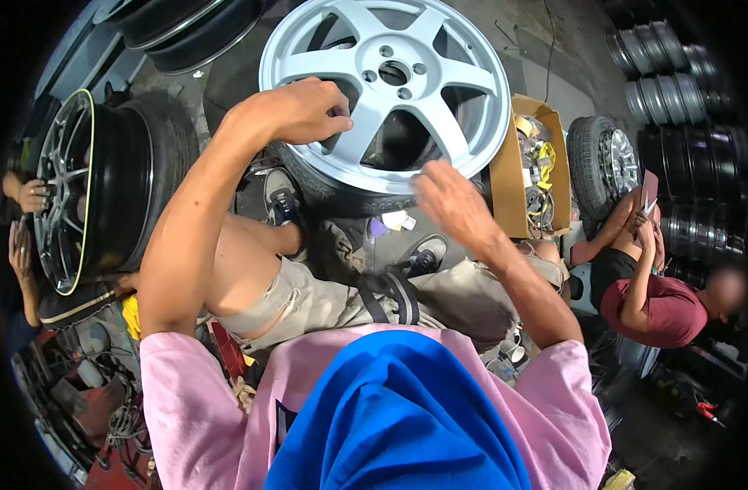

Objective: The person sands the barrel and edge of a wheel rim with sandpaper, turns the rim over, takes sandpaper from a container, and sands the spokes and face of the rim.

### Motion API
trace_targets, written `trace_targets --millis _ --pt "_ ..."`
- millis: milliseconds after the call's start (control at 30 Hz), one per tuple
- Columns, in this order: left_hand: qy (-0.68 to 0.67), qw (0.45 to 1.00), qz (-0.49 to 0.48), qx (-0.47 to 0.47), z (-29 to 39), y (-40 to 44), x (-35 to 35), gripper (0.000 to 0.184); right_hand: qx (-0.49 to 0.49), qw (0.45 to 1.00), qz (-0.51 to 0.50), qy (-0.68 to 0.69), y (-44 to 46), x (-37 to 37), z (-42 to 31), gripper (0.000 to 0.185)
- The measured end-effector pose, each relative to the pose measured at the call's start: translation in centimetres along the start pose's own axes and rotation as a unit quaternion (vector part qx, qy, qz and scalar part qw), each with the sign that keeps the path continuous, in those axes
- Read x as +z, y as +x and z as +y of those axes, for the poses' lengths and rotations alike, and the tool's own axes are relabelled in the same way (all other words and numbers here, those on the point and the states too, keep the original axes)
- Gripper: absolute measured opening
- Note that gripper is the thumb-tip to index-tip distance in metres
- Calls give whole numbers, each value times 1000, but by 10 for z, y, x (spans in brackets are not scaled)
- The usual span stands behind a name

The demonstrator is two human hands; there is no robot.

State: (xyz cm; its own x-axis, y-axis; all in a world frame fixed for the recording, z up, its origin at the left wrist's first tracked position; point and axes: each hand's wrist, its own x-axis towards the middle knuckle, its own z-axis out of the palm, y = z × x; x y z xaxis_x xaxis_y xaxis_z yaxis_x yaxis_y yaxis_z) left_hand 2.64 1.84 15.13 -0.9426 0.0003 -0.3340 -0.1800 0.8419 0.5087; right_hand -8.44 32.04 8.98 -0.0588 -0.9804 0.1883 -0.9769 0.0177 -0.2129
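Your left hand (pixel 304 113) bends over the pale wheel (pixel 383 100), apart from your right hand (pixel 455 202). I cannot tell their grip.

I can read no words, labels, brands, numbers or signs anywhere around me, whether on the pale wheel (pixel 368 135) before me, the cardboard box (pixel 508 181) beside it or my pink shirt (pixel 201 400).

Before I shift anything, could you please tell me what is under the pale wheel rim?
A black tyre shows beneath the near edge of the pale wheel rim. Anything else below is covered by the rim or too dark between its spokes.
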Motion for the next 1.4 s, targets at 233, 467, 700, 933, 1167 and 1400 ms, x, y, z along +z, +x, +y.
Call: trace_targets --millis 233,467,700,933,1167,1400 --pt "2 999 4 -40 9 -1 4 34 32 997 -28 70 24 6 -22 15" --pt "19 1000 19 -11 -3 -1 1 33 35 995 -21 91 16 -2 -16 13" --pt "-6 1000 -12 -11 7 -5 1 35 55 980 -157 110 10 -16 39 24" --pt "12 1000 1 3 0 4 -3 36 75 975 -106 179 54 8 -16 18" --pt "-31 998 16 43 -6 -5 -6 33 31 975 -130 179 13 -41 30 15" --pt "-92 990 101 -23 -54 -10 -19 32 113 985 45 -126 -37 -91 203 22"
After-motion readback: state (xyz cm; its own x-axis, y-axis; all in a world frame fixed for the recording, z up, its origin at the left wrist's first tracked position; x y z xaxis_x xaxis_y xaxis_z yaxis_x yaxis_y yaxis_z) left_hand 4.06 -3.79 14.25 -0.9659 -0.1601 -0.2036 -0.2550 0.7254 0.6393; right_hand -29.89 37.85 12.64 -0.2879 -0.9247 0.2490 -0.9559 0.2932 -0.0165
